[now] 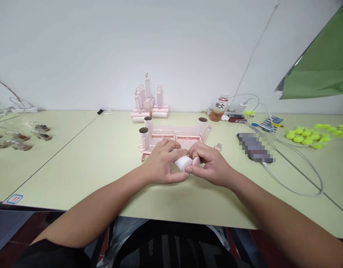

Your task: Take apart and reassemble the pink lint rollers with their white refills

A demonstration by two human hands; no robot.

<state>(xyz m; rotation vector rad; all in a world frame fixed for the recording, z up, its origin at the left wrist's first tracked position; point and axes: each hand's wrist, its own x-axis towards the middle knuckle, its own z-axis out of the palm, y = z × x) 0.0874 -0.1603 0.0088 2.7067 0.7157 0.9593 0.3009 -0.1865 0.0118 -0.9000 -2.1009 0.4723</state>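
My left hand (165, 160) is wrapped round a short white roller (183, 162), which lies tilted just above the table's near half. At the roller's right end, my right hand (209, 163) pinches a round pink cap (196, 162) with thumb and fingers. Whether the cap is joined to the roller I cannot tell. Behind my hands stand upright rolls with brown cardboard cores, one on the left (145, 137) and one on the right (203, 123). Shallow pink trays (189, 139) lie between them, partly hidden by my fingers.
Pink finished-looking rollers (143, 100) stand against the wall. A drink bottle (218, 108), a phone (255, 147) on a white cable (288, 192) and several yellow-green pieces (308, 136) are on the right. Bagged items (20, 137) lie far left.
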